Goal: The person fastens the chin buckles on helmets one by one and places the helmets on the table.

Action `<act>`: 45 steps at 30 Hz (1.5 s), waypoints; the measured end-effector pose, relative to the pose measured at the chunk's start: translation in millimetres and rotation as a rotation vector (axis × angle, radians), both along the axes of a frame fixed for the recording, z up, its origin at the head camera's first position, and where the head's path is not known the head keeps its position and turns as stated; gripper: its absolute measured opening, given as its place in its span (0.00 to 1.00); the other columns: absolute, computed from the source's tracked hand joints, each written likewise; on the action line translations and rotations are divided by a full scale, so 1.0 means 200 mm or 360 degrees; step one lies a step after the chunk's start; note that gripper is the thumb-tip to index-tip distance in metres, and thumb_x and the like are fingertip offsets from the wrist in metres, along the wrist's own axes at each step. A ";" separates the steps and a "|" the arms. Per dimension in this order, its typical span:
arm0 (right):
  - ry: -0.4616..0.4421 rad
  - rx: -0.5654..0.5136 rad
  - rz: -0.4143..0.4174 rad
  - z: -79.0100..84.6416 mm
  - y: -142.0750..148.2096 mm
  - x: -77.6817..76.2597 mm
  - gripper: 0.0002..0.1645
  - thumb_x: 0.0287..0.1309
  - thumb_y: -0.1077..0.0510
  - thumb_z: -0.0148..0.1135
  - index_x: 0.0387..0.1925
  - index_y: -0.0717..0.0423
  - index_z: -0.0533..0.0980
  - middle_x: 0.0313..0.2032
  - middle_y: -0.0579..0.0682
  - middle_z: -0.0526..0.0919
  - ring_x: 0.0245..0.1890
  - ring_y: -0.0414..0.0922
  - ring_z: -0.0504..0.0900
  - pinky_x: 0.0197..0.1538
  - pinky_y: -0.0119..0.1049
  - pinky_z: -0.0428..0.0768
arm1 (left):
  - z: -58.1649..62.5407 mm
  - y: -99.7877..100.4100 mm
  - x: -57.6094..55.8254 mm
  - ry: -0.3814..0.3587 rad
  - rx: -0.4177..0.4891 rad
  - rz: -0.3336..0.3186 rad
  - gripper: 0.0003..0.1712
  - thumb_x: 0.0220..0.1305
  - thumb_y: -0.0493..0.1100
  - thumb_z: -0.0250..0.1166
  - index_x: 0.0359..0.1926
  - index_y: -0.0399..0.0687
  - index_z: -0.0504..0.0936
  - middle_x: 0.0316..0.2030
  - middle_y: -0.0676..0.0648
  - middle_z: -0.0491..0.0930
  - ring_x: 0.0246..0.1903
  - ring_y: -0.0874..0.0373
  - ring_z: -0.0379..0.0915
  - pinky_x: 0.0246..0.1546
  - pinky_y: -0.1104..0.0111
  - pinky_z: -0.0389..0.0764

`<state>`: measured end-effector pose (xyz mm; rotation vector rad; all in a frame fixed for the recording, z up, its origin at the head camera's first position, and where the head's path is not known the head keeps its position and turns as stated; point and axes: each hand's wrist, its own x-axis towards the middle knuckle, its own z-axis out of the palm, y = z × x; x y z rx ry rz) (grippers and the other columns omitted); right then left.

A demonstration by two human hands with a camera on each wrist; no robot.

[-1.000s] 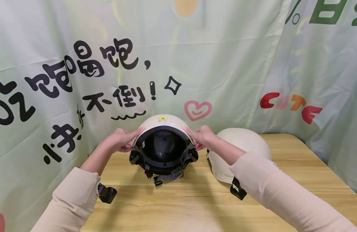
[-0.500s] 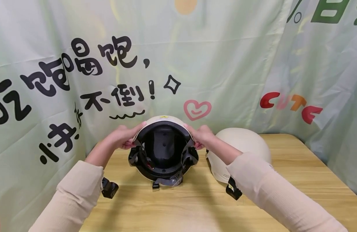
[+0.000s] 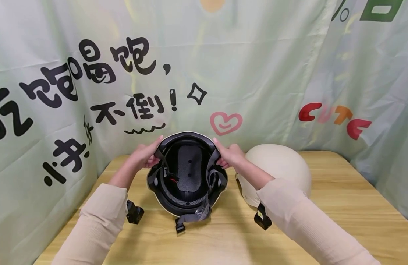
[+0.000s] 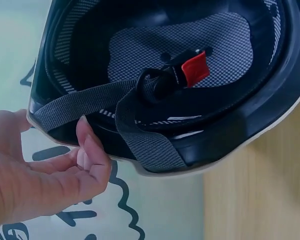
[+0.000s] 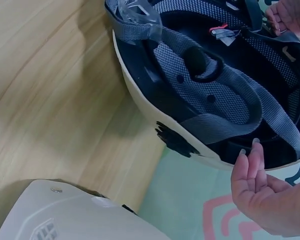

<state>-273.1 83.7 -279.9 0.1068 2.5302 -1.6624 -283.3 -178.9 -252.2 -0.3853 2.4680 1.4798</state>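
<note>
A cream helmet (image 3: 188, 173) is tilted so its black inside faces me. My left hand (image 3: 145, 155) grips its left rim, thumb outside and fingertips curled over the edge, as the left wrist view shows. On the opposite rim my right hand (image 3: 231, 154) holds on the same way, its fingertips inside the edge in the right wrist view. Grey straps (image 4: 150, 145) hang across the padding, with a red buckle part (image 4: 195, 69) among them. A black buckle (image 3: 180, 225) dangles at the bottom, near a clear plastic wrap (image 5: 140, 12).
A second cream helmet (image 3: 278, 169) stands dome up on the wooden table (image 3: 339, 191), just right of my right hand. Behind the table hangs a printed pale green curtain (image 3: 256, 73). Black wrist cameras (image 3: 135, 212) stick out beneath my sleeves.
The gripped helmet has tipped back, its yellow label going out of sight and its inside turning up toward me. Both hands have turned with it; the second helmet has stayed put.
</note>
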 end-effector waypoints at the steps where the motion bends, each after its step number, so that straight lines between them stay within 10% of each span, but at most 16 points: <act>1: 0.0017 0.0009 0.0001 0.00 0.00 -0.01 0.42 0.61 0.34 0.47 0.39 0.74 0.75 0.19 0.55 0.83 0.13 0.38 0.75 0.29 0.33 0.82 | 0.00 0.00 -0.01 0.0005 -0.0006 0.0004 0.35 0.59 0.72 0.45 0.34 0.41 0.66 0.15 0.53 0.72 0.15 0.67 0.69 0.21 0.78 0.74; 15: 0.0272 0.0116 -0.0020 -0.10 -0.03 -0.10 0.29 0.47 0.38 0.65 0.07 0.52 0.69 0.10 0.42 0.70 0.16 0.38 0.69 0.21 0.28 0.62 | -0.07 -0.03 -0.13 0.0066 -0.0069 0.0017 0.45 0.58 0.71 0.49 0.53 0.32 0.63 0.17 0.52 0.69 0.13 0.68 0.64 0.20 0.79 0.70; 21: 0.0283 0.0096 -0.0155 -0.14 -0.03 -0.11 0.26 0.49 0.39 0.63 0.38 0.56 0.84 0.36 0.52 0.84 0.36 0.43 0.75 0.38 0.32 0.74 | -0.15 -0.03 -0.18 0.0208 -0.0094 0.0113 0.35 0.57 0.69 0.52 0.34 0.38 0.68 0.15 0.53 0.66 0.14 0.66 0.61 0.19 0.76 0.67; 28: 0.0122 -0.0110 0.0163 -0.23 -0.05 -0.14 0.39 0.58 0.43 0.57 0.66 0.54 0.61 0.64 0.58 0.66 0.65 0.51 0.65 0.63 0.44 0.68 | -0.21 -0.07 -0.19 0.0190 -0.0125 0.0123 0.28 0.61 0.64 0.52 0.25 0.43 0.67 0.14 0.53 0.66 0.14 0.64 0.61 0.18 0.75 0.63; 36: 0.0105 -0.0068 0.0333 -0.27 -0.07 -0.15 0.44 0.64 0.40 0.48 0.72 0.53 0.45 0.71 0.59 0.49 0.71 0.55 0.49 0.71 0.49 0.53 | -0.27 -0.10 -0.16 0.0374 -0.0281 0.0082 0.28 0.58 0.61 0.58 0.13 0.46 0.67 0.11 0.52 0.65 0.16 0.60 0.60 0.19 0.71 0.62; 39: 0.0079 -0.0137 0.0275 -0.29 -0.07 -0.15 0.44 0.62 0.42 0.51 0.71 0.56 0.48 0.70 0.60 0.52 0.70 0.56 0.54 0.69 0.49 0.58 | -0.29 -0.09 -0.13 0.0547 -0.0554 0.0010 0.28 0.58 0.60 0.59 0.31 0.35 0.83 0.27 0.38 0.81 0.29 0.47 0.75 0.30 0.64 0.74; 42: 0.0065 -0.0227 0.0213 -0.30 -0.07 -0.14 0.45 0.60 0.44 0.55 0.71 0.58 0.50 0.68 0.63 0.57 0.67 0.57 0.60 0.67 0.49 0.63 | -0.33 -0.09 -0.10 0.0667 -0.0709 -0.0109 0.37 0.60 0.57 0.58 0.56 0.28 0.72 0.55 0.30 0.72 0.55 0.38 0.70 0.53 0.55 0.73; 45: 0.0074 -0.0239 0.0152 -0.32 -0.07 -0.14 0.46 0.59 0.44 0.56 0.70 0.59 0.50 0.67 0.64 0.58 0.65 0.57 0.63 0.65 0.48 0.66 | -0.37 -0.09 -0.08 0.0717 -0.0681 -0.0206 0.40 0.61 0.54 0.57 0.62 0.25 0.63 0.60 0.27 0.64 0.61 0.35 0.61 0.61 0.50 0.66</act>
